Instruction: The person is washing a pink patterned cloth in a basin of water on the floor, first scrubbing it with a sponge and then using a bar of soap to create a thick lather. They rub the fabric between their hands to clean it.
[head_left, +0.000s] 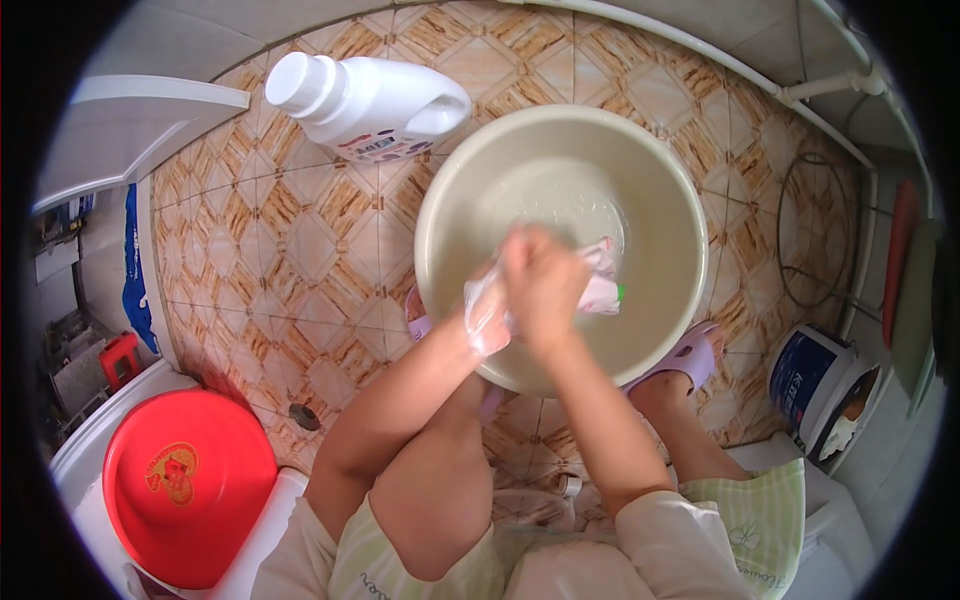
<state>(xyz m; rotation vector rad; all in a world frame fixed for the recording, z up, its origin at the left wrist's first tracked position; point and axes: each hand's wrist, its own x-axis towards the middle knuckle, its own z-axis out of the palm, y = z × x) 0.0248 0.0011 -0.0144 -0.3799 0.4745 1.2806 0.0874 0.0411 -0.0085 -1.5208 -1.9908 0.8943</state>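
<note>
Both my hands are over a large cream basin (437,200) on the floor, which holds a little water. My right hand (545,285) is closed in a fist around a wet, pale pink cloth (600,290) with a small green patch. Part of the cloth sticks out beyond the fist. My left hand (490,300) presses against the right one, with white wet fabric or suds over its back and wrist. Its fingers are mostly hidden behind the right hand. The right fist is slightly blurred.
A white detergent bottle (400,105) stands at the basin's far left. A red basin (185,490) lies at the near left. On the right are a white and blue bucket (815,385) and white pipes (700,50). My feet in lilac slippers (690,355) flank the cream basin.
</note>
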